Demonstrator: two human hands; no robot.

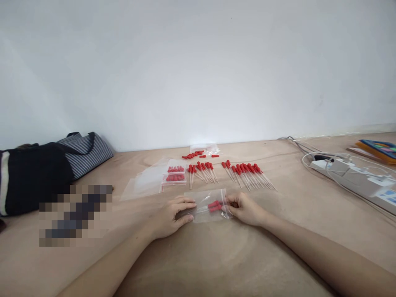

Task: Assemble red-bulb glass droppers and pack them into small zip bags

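Note:
A clear zip bag [202,217] lies in front of me on the table, between my two hands. Inside it are glass droppers with red rubber bulbs [214,205], their bulbs toward the right end; the exact number is hard to make out. My left hand [177,213] holds the bag's left end between thumb and fingers. With thumb and fingertips pinched, my right hand [244,207] grips the right edge, close to the bulbs. Just beyond the bag lie more droppers in two groups, a left one [204,171] and a larger right one [249,173].
Two filled bags of red bulbs [175,177] rest on a fan of flat clear bags [144,181]. Loose red bulbs [193,155] lie near the wall. A black bag [37,177] stands left; a power strip [349,177] with cables is at right.

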